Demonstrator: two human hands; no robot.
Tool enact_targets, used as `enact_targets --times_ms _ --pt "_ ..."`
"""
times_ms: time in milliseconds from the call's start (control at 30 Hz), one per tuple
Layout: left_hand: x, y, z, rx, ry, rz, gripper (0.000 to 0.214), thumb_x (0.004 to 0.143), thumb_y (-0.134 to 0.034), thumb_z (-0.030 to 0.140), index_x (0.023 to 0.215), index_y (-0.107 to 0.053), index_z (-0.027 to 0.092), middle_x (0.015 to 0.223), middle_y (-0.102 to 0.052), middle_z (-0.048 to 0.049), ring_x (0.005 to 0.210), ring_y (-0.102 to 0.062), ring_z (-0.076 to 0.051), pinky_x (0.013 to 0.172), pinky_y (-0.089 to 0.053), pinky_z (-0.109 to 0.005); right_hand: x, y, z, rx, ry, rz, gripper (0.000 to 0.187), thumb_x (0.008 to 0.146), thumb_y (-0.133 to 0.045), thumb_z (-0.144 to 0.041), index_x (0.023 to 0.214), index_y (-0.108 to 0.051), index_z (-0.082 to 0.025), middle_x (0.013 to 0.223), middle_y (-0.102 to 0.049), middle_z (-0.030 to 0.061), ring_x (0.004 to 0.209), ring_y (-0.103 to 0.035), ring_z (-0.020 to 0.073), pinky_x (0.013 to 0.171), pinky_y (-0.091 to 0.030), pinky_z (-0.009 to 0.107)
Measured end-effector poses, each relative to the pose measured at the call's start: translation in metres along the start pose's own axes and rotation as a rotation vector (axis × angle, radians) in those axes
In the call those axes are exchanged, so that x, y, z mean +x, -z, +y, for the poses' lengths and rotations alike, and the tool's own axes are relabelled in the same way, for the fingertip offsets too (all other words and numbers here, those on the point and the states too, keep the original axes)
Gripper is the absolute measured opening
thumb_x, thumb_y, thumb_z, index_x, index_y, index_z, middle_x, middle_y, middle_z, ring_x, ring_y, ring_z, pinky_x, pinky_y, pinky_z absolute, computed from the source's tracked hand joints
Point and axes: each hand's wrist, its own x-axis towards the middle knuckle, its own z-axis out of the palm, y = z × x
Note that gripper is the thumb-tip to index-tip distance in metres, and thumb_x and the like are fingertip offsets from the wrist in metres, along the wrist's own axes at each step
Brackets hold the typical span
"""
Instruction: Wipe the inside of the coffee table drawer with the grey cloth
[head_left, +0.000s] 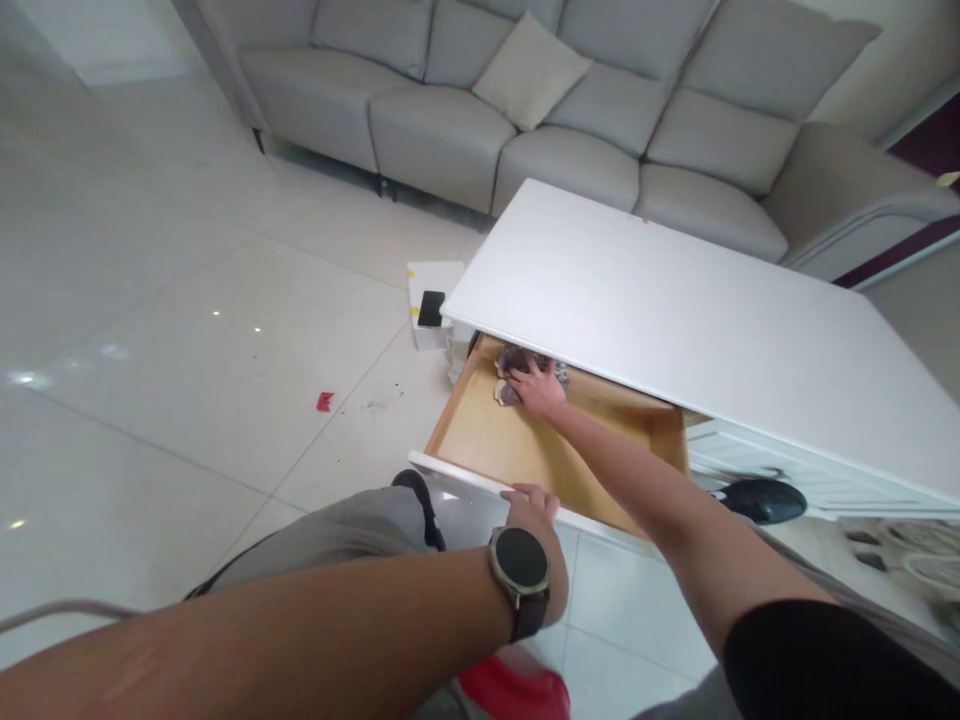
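A white-fronted drawer with a pale wooden inside [480,425] stands pulled out of the white coffee table [675,300]. My left hand [536,510], a watch on its wrist, has its fingers hooked over the top edge of the drawer front. Deep in the drawer, my right hand [541,388] lies with spread fingers on a small bundle of grey-brown patterned cloth [508,392]. The fingers cover part of the bundle, so its exact kind cannot be made out.
Left of the table, a dark phone [431,309] rests on a white box [431,340]. A red scrap [325,401] lies on the tiled floor. Behind stands a grey sofa [442,125] with a cushion [531,72]. Something red [517,690] is low in front, and a black object [765,500] sits right.
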Motion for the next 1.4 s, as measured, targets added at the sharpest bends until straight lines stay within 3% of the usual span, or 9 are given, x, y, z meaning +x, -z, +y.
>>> enact_targets --times_ms 167,300,400,733,967,1233,1400 --pt "-0.003 0.030 -0.001 0.115 -0.023 -0.218 0.046 0.085 -0.051 0.003 0.110 -0.078 0.029 0.117 -0.064 -0.0120 0.115 -0.053 -0.036 0.080 -0.053 -0.048 -0.098 -0.017 0.060 -0.068 -0.101 -0.125 0.057 0.094 -0.053 -0.027 0.150 -0.057 -0.032 0.160 -0.049 0.0093 0.156 -0.011 0.0541 0.111 -0.023 0.084" --pt "-0.004 0.039 -0.002 0.138 -0.013 -0.223 0.050 0.088 -0.046 0.000 0.115 -0.077 0.027 0.123 -0.064 -0.0135 0.116 -0.054 -0.035 0.080 -0.052 -0.046 -0.185 -0.033 0.106 -0.134 -0.256 -0.231 0.051 0.096 -0.051 -0.026 0.145 -0.063 -0.034 0.157 -0.052 0.0087 0.151 -0.021 0.0559 0.108 -0.023 0.085" --pt "-0.004 0.046 -0.003 0.132 -0.022 -0.252 0.050 0.089 -0.043 -0.002 0.113 -0.078 0.023 0.124 -0.065 -0.0141 0.117 -0.056 -0.035 0.081 -0.052 -0.044 -0.219 -0.037 0.119 -0.154 -0.310 -0.228 0.049 0.096 -0.049 -0.024 0.142 -0.064 -0.032 0.154 -0.055 0.0095 0.148 -0.024 0.0550 0.108 -0.028 0.081" --pt "-0.007 0.090 -0.010 0.108 -0.087 -0.380 0.039 0.095 -0.047 0.008 0.109 -0.081 0.018 0.129 -0.066 -0.0141 0.120 -0.058 -0.036 0.087 -0.051 -0.046 -0.204 -0.035 0.096 -0.064 -0.444 -0.220 0.053 0.093 -0.051 -0.020 0.144 -0.062 -0.030 0.158 -0.046 0.0132 0.149 -0.020 0.0539 0.107 -0.036 0.074" --pt "-0.011 0.088 -0.015 0.055 -0.109 -0.343 0.039 0.096 -0.046 0.008 0.108 -0.082 0.017 0.128 -0.068 -0.0158 0.121 -0.059 -0.036 0.088 -0.051 -0.046 -0.203 -0.048 0.061 0.117 -0.707 -0.245 0.064 0.090 -0.059 -0.033 0.153 -0.050 -0.028 0.163 -0.033 0.0159 0.131 -0.044 0.0446 0.094 -0.053 0.055" --pt "-0.011 0.085 -0.014 0.072 -0.113 -0.353 0.040 0.099 -0.045 0.012 0.115 -0.081 0.017 0.132 -0.066 -0.0168 0.124 -0.059 -0.039 0.089 -0.051 -0.047 -0.217 -0.058 0.044 0.137 -0.665 -0.169 0.068 0.087 -0.061 -0.037 0.153 -0.049 -0.026 0.167 -0.032 0.0127 0.144 -0.031 0.0481 0.107 -0.045 0.060" --pt "-0.010 0.088 -0.012 0.084 -0.093 -0.375 0.040 0.100 -0.045 0.013 0.114 -0.081 0.017 0.133 -0.066 -0.0178 0.125 -0.059 -0.039 0.090 -0.050 -0.046 -0.218 -0.063 0.037 0.151 -0.709 -0.105 0.068 0.085 -0.061 -0.035 0.151 -0.052 -0.025 0.167 -0.035 0.0109 0.148 -0.026 0.0470 0.112 -0.041 0.060"
